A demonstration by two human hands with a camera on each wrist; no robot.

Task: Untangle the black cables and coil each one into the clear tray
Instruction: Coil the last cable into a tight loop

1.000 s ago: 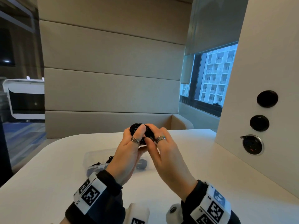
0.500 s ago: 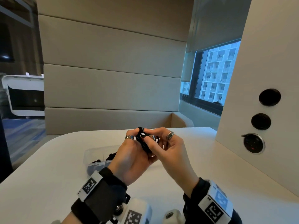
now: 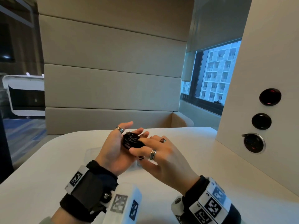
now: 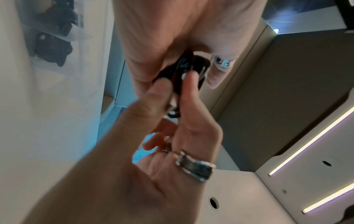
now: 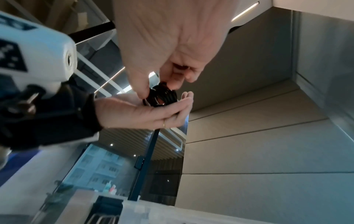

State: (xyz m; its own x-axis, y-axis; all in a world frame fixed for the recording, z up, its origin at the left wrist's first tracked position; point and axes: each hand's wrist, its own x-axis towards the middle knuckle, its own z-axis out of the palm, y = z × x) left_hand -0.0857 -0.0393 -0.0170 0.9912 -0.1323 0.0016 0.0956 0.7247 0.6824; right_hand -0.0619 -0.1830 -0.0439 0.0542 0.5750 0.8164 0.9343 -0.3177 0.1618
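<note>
A small coil of black cable (image 3: 131, 140) lies in the upturned palm of my left hand (image 3: 115, 145), whose fingers are stretched out straight. My right hand (image 3: 139, 145) pinches the coil between thumb and index finger from the right. The right wrist view has the coil (image 5: 162, 95) pressed onto the flat left hand (image 5: 141, 110) by the right fingertips (image 5: 142, 91). The clear tray (image 3: 91, 153) sits on the table behind my hands, mostly hidden. In the left wrist view the tray (image 4: 80, 22) holds other black cables (image 4: 51, 45).
The white table (image 3: 48, 175) stretches around my hands. A white wall panel (image 3: 258, 62) with three round black sockets (image 3: 261, 121) rises at the right. A beige padded bench (image 3: 110, 88) stands beyond the table's far edge.
My left hand has turned palm up and straightened its fingers, so the coil now lies on it. The right hand keeps its pinch on the coil.
</note>
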